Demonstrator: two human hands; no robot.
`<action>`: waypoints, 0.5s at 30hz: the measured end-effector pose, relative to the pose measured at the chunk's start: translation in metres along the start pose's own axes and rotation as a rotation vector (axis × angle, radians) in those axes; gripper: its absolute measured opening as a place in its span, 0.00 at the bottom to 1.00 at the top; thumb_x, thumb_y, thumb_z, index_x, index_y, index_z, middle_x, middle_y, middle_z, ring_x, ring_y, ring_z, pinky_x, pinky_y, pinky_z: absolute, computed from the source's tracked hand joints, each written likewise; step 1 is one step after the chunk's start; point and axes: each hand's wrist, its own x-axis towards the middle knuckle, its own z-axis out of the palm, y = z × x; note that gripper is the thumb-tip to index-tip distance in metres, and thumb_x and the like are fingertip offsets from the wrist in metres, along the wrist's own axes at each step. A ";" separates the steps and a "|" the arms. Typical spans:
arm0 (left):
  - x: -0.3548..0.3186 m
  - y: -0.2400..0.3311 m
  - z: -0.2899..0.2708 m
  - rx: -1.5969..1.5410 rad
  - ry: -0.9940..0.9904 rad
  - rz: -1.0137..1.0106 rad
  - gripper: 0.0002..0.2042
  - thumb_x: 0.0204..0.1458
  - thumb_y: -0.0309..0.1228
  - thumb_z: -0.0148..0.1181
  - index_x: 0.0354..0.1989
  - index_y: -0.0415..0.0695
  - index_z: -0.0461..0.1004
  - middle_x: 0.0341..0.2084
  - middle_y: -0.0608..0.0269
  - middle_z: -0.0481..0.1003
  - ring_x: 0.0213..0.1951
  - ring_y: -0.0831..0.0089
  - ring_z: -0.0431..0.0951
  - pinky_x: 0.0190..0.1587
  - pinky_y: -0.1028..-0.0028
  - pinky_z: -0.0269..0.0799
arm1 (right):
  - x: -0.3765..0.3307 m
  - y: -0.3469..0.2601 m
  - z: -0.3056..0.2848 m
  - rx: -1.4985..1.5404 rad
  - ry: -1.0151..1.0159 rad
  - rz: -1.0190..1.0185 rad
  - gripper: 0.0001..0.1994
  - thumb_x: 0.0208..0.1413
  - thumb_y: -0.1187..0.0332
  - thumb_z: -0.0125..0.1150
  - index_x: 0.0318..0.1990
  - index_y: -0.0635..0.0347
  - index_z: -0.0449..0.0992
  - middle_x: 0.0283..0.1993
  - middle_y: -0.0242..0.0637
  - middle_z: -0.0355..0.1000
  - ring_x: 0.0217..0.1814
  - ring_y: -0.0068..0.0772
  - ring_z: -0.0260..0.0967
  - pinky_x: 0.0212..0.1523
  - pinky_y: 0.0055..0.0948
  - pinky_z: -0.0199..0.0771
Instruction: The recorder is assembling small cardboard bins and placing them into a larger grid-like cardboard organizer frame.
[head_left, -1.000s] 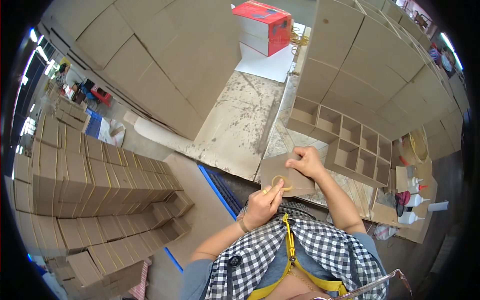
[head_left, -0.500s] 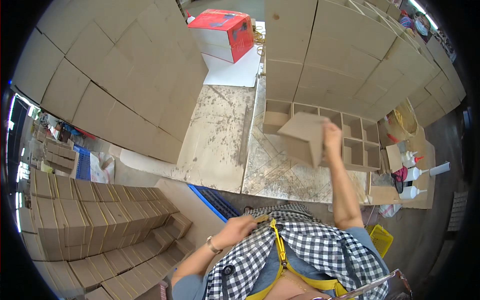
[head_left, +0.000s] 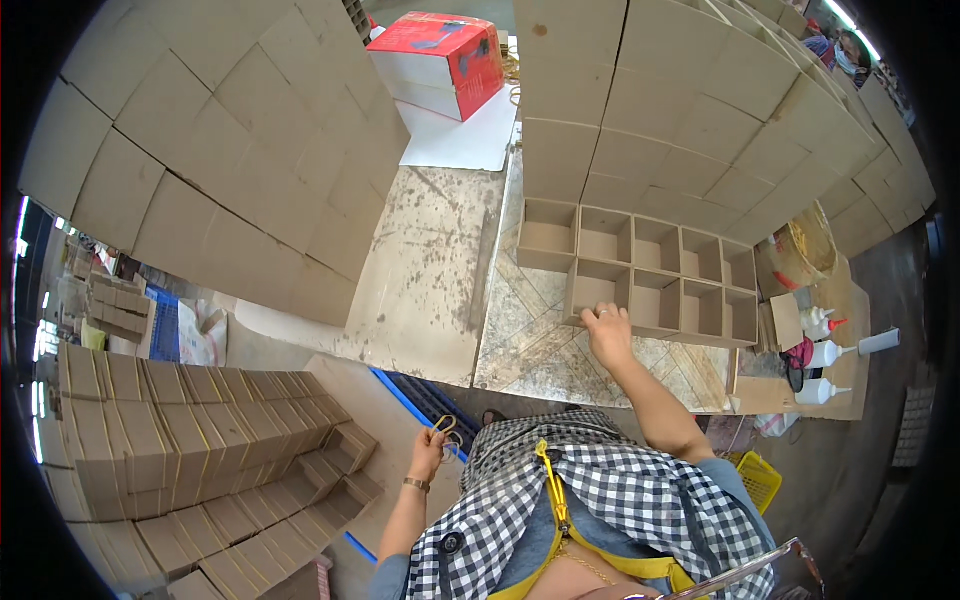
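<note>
Open-topped brown cardboard boxes [head_left: 656,240] stand side by side in two rows on the worktable. At the left end of the near row, my right hand [head_left: 610,338] has its fingers closed on the near wall of one open cardboard box [head_left: 598,285]. This box sits level against its neighbours, and its inside is visible. Low on the left, beside the blue crate, my left hand [head_left: 426,457] is closed around yellow rubber bands [head_left: 445,424], whose loops stick out above the fingers.
Tall cardboard stacks rise at left [head_left: 220,150] and behind the boxes [head_left: 690,110]. Banded boxes [head_left: 180,410] lie lower left, near a blue crate [head_left: 420,395]. A red-and-white carton [head_left: 430,65] stands at the back. White squeeze bottles [head_left: 822,390] and a bucket [head_left: 800,255] are at right.
My right hand has brought the tilted box down and left, into the near row. My left hand has moved left from my waist, and the rubber-band loops show clearly now.
</note>
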 end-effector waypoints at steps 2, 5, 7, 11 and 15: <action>-0.008 0.007 0.002 -0.132 0.072 -0.098 0.06 0.57 0.26 0.46 0.26 0.44 0.63 0.17 0.70 0.65 0.16 0.83 0.61 0.17 0.81 0.55 | 0.003 0.001 0.004 -0.008 -0.004 0.035 0.03 0.47 0.67 0.54 0.29 0.51 0.70 0.28 0.37 0.64 0.36 0.40 0.63 0.34 0.37 0.58; -0.007 -0.036 -0.014 -0.145 0.112 -0.143 0.07 0.57 0.26 0.45 0.26 0.45 0.63 0.17 0.71 0.63 0.15 0.83 0.60 0.16 0.81 0.54 | 0.001 0.000 0.009 -0.001 -0.041 0.052 0.04 0.46 0.68 0.52 0.31 0.50 0.70 0.31 0.38 0.66 0.38 0.41 0.63 0.36 0.39 0.58; -0.006 -0.055 -0.026 -0.154 0.073 -0.184 0.09 0.58 0.30 0.45 0.25 0.46 0.62 0.16 0.72 0.61 0.15 0.82 0.58 0.15 0.80 0.53 | 0.003 -0.002 0.012 -0.031 -0.040 0.073 0.05 0.46 0.68 0.54 0.32 0.51 0.70 0.32 0.38 0.67 0.40 0.41 0.63 0.37 0.40 0.59; -0.030 -0.056 -0.037 -0.304 0.160 -0.251 0.15 0.56 0.43 0.50 0.24 0.45 0.66 0.14 0.74 0.58 0.14 0.84 0.57 0.17 0.81 0.54 | 0.014 -0.027 -0.008 0.013 -0.006 0.113 0.14 0.42 0.67 0.61 0.39 0.55 0.71 0.41 0.41 0.68 0.49 0.43 0.63 0.51 0.44 0.58; -0.032 -0.080 -0.088 0.056 0.494 -0.418 0.28 0.54 0.56 0.43 0.22 0.39 0.71 0.16 0.55 0.71 0.22 0.62 0.72 0.28 0.65 0.67 | 0.000 -0.059 -0.022 0.099 0.086 -0.178 0.18 0.44 0.74 0.58 0.46 0.60 0.68 0.46 0.45 0.66 0.52 0.47 0.60 0.58 0.50 0.52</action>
